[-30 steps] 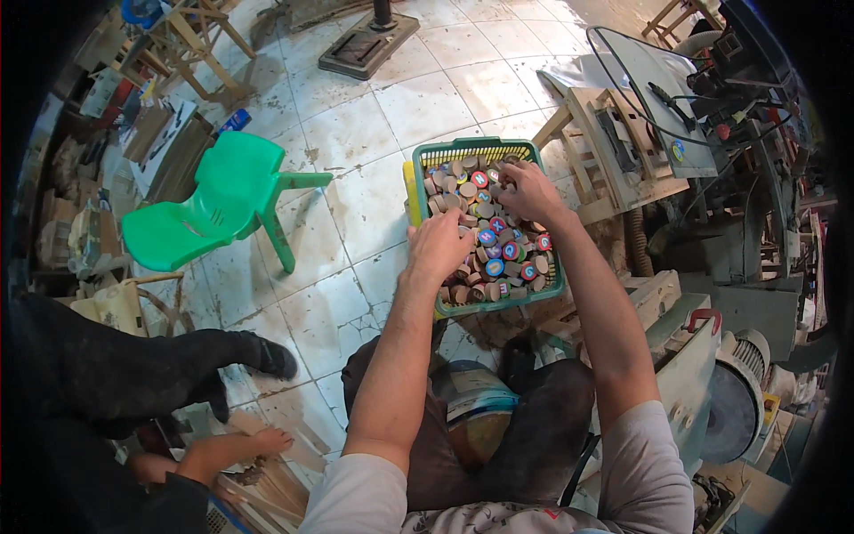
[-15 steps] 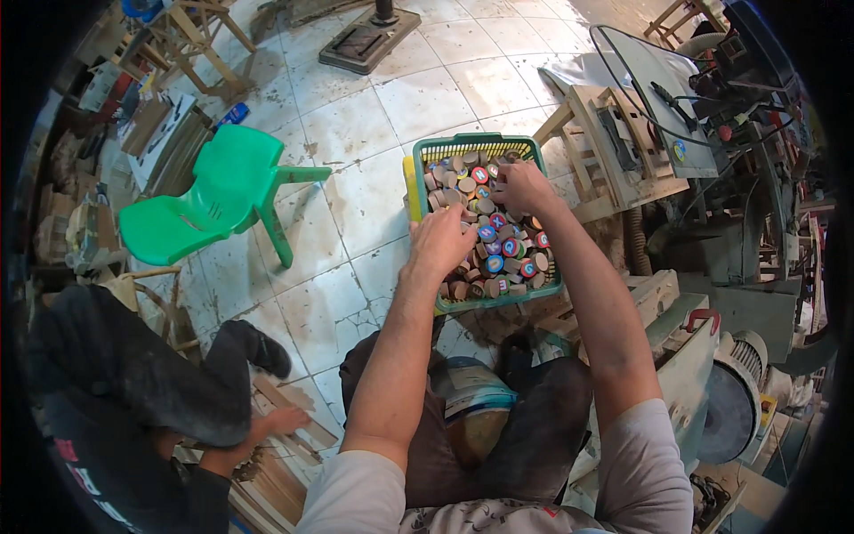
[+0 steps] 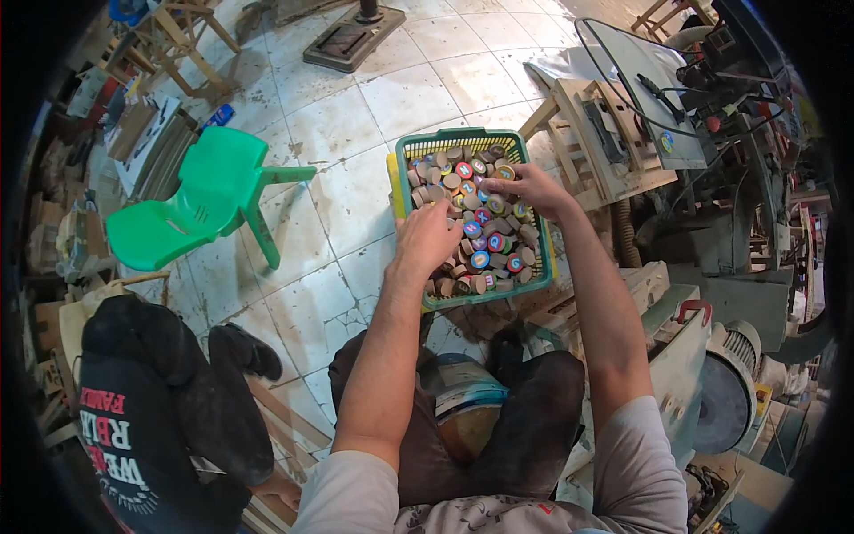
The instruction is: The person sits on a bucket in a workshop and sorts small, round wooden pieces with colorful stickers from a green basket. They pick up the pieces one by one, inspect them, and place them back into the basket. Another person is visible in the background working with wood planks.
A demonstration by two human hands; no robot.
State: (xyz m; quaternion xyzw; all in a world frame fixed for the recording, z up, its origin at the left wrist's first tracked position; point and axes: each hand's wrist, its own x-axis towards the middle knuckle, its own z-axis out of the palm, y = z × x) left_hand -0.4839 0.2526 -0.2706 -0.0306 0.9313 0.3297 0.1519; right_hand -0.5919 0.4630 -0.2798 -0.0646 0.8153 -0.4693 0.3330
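A green plastic basket (image 3: 474, 133) stands before me, filled with small round wooden discs. Some discs show plain brown wood, others red, blue or orange faces with pale letters. My left hand (image 3: 429, 236) rests over the left part of the pile, fingers curled down among the discs; whatever its fingertips grip is hidden. At the right side of the basket, my right hand (image 3: 539, 190) is closed, with a round wooden disc (image 3: 505, 172) between thumb and fingers. Something yellow (image 3: 392, 178) shows along the basket's left outer side.
A green plastic chair (image 3: 209, 191) stands on the tiled floor to the left. Below it another person in dark clothes (image 3: 142, 392) bends over wooden strips. Wooden stands (image 3: 614, 133) and machinery with a round grey disc (image 3: 719, 405) line my right.
My right hand has drawn back from the pile toward the basket's right rim, its thumb now showing. My left hand stays over the discs. The person at left has leaned forward.
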